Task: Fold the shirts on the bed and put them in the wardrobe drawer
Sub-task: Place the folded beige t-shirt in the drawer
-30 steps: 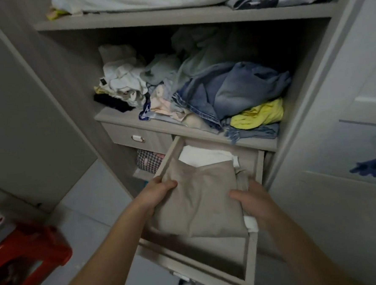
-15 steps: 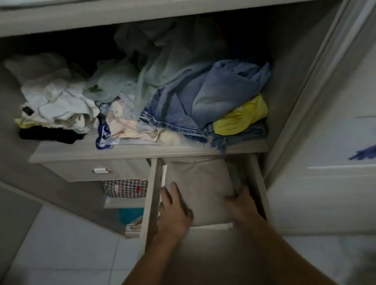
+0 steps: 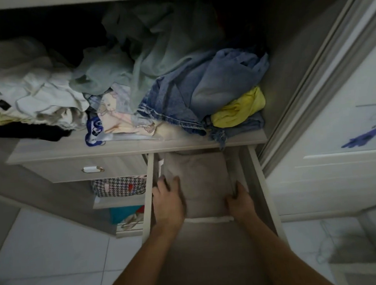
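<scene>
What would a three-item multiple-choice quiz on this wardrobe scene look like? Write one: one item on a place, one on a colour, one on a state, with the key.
1. Where does the folded beige shirt lie?
A. on the shelf
B. in the open drawer
C. on the floor

2. What colour is the garment tucked among the denim clothes?
A. red
B. yellow
C. black

3. How is the left drawer with the small handle?
A. closed
B. pulled fully out
C. removed

Key:
1 B, the shirt sits between the side walls of the open drawer, with the left hand resting on it and the right hand at its right edge.
2 B, a bright yellow bundle shows at the right of the shelf.
3 A, its front is flush under the shelf.
</scene>
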Available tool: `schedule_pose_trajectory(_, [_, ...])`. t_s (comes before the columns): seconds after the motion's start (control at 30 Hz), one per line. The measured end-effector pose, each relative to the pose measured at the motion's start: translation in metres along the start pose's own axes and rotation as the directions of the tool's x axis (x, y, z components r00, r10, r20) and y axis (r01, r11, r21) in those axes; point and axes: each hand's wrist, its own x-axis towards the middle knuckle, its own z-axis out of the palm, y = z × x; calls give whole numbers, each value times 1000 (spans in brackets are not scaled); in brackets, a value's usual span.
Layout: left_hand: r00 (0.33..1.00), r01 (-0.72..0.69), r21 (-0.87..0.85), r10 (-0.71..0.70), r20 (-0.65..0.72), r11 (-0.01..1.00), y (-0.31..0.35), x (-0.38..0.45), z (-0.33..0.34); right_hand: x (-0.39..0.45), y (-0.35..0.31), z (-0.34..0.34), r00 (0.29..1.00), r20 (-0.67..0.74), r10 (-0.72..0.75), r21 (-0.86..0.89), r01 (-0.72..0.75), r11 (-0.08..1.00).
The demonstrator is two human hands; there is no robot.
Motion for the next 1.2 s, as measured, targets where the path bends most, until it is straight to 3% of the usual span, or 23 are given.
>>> schedule_pose_trajectory(0.07, [996,-60,192,45,83,980,0,-8,16,3,-2,3,999,18,-29,-28,30,999])
schedule_pose_trajectory(0.17, [964,-218,263,164,211,940,2,-11,37,10,-12,4,998,21,-67,-24,68,997])
schedule_pose_trajectory(0.23, [944,-231,312,135,301,922,0,-6,43,11,-10,3,999,6,-51,-9,51,999])
schedule_pose_trajectory(0.37, [985,-93,332,38,169,939,-4,-1,47,8,10,6,993,4,116,129,-116,985])
schedule_pose_trajectory(0.47, [978,-81,267,25,209,960,-1,-1,48,8,15,11,982,20,187,317,-183,930])
schedule_pose_trajectory(0.6, [974,-94,271,31,226,958,-1,1,47,10,19,10,970,107,217,414,-242,878])
schedule_pose_trajectory(0.93, [963,-141,186,90,256,972,-2,18,35,-3,6,-2,992,-4,126,317,-118,941])
schedule_pose_trajectory(1.03, [944,-146,-57,156,291,988,5,7,22,-21,9,-15,998,19,60,346,-63,936])
schedule_pose_trajectory(1.1, [964,-132,-338,200,173,932,18,-7,9,-39,11,-30,1000,10,-20,407,14,913])
schedule_pose_trajectory(1.2, [990,-47,-753,131,52,656,55,-38,-6,-70,25,-61,992,-86,-93,548,125,827])
